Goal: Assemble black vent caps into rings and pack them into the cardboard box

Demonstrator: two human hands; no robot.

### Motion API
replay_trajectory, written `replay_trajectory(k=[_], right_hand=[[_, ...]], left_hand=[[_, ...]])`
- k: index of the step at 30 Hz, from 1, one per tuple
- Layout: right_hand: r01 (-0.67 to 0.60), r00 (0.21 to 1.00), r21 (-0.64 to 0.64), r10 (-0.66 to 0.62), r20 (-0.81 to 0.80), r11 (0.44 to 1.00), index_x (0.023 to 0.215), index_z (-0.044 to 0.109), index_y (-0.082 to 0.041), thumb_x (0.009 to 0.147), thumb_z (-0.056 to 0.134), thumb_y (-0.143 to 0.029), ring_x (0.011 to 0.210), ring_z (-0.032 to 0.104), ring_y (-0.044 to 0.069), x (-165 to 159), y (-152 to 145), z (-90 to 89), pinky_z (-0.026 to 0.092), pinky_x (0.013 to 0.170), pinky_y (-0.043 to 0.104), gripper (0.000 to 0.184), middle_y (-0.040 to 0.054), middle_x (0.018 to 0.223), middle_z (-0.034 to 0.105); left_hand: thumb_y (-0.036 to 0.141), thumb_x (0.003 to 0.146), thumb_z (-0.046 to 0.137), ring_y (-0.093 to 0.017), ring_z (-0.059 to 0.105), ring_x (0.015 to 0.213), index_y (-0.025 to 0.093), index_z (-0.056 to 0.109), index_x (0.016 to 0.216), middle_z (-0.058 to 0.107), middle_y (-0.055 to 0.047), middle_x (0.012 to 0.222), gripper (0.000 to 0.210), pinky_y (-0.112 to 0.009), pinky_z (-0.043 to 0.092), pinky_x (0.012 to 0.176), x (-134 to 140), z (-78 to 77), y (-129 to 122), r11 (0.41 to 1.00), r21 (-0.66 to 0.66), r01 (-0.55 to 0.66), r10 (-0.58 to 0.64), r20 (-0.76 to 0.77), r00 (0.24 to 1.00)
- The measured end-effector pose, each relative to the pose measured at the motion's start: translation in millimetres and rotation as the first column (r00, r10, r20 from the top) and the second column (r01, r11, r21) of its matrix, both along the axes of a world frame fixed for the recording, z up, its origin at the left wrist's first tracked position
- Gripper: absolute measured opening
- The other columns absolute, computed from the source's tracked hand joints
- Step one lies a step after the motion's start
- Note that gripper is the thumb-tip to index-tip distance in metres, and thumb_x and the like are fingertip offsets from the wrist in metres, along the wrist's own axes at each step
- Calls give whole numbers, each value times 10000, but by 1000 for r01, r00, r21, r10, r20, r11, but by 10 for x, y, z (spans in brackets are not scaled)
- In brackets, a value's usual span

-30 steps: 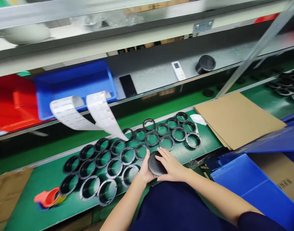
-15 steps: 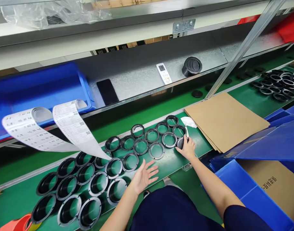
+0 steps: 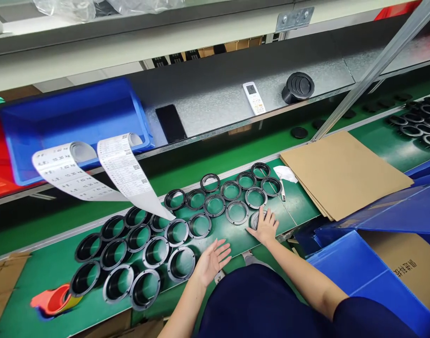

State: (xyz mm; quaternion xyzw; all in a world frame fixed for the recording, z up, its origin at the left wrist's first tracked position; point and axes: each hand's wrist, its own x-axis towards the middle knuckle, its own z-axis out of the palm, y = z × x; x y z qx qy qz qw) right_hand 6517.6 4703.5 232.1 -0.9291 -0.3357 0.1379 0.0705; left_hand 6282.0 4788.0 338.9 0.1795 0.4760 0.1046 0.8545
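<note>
My right hand (image 3: 265, 228) lies over a round dark grey disc (image 3: 255, 219) at the front of the green bench. Its fingers are stretched and spread across the disc, the thumb apart to the left; part of the disc is hidden beneath it. Palm up and fingers apart, my left hand (image 3: 213, 261) holds nothing above the bench's front edge. To its left is a black flanged ring (image 3: 181, 264), one of several standing in rows. A flatter ring (image 3: 237, 212) lies just left of the disc, and another ring (image 3: 256, 197) sits behind it.
Brown cardboard sheets (image 3: 345, 173) lie at the right, above blue boxes (image 3: 363, 272). Paper label strips (image 3: 125, 169) hang from the shelf over the rings. The shelf carries a blue bin (image 3: 77, 108), phone (image 3: 170, 123), remote (image 3: 254, 99) and black round vent (image 3: 298, 88). Orange tape roll (image 3: 54, 300) sits front left.
My right hand has moved left and nearer me with the disc, and its fingers have spread from their grip. My left hand stays open. The view has shifted left.
</note>
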Motion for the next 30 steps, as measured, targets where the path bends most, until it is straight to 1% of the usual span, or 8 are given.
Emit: replay_trajectory(k=[6,9,14,19,22,27,29,30], right_hand=[[-188,970,-25,190,149,982,1596,76,-115,873,391,-753,1508,-13,405,-119,-162,-98,51,1168,652,1015,187,1652,-15],[-215,968,35,208,141,976,1593,78,-90,927,297,-708,1520,3,357,-51,-162,125,51,1188,628,935,180,1652,36],[-176,948,333,68,312,926,1572,-64,-26,993,233,-536,1526,-34,323,10,-98,504,63,1218,560,827,188,1650,-40],[-257,951,63,241,193,964,1586,106,-69,947,378,-585,1513,52,374,-134,-181,134,65,1173,640,865,253,1627,109],[-190,969,-42,194,154,981,1591,151,-181,821,625,-514,1480,87,464,-131,-250,47,191,1081,716,963,247,1629,83],[-117,991,45,114,63,992,1545,281,-177,762,644,-471,1205,472,495,-258,-460,527,477,831,620,912,254,1466,376],[-344,939,225,327,111,912,1562,246,-178,780,596,-550,1232,450,506,-431,-458,786,460,881,649,934,243,1491,341],[-492,870,305,474,136,815,1569,238,-186,783,585,-555,1277,409,513,-551,-409,907,439,922,666,934,231,1521,305]], left_hand=[[421,909,609,-254,620,1170,146,585,1227,625,-150,1296,421,-432,477,1068,-115,-56,-47,1000,-6,21,-21,5,1000],[410,904,617,-237,646,1097,143,600,1200,638,-142,1263,399,-417,492,1046,-204,-70,-68,1000,-17,25,-26,-19,999],[377,899,623,-217,665,1030,158,620,1150,660,-123,1208,332,-381,510,1008,-417,-32,-82,1000,-15,-16,15,-83,996],[349,896,612,-216,663,1026,156,629,1098,664,-122,1186,281,-362,523,976,-548,-8,-47,999,5,-52,52,-152,987],[355,884,615,-198,650,1022,163,625,1083,651,-113,1190,276,-352,515,979,-513,-31,-22,997,35,-72,76,-133,988],[445,717,780,-204,627,987,206,629,1012,634,-74,1068,409,-398,483,987,-375,104,-442,975,224,4,25,-127,992],[447,565,900,-245,618,1032,223,667,1049,631,-75,1051,581,-450,477,986,-281,200,-656,959,272,-78,101,-69,992],[437,478,944,-269,622,1033,242,674,1105,631,-82,1067,710,-487,493,957,-252,237,-709,948,280,-150,163,-24,986]])
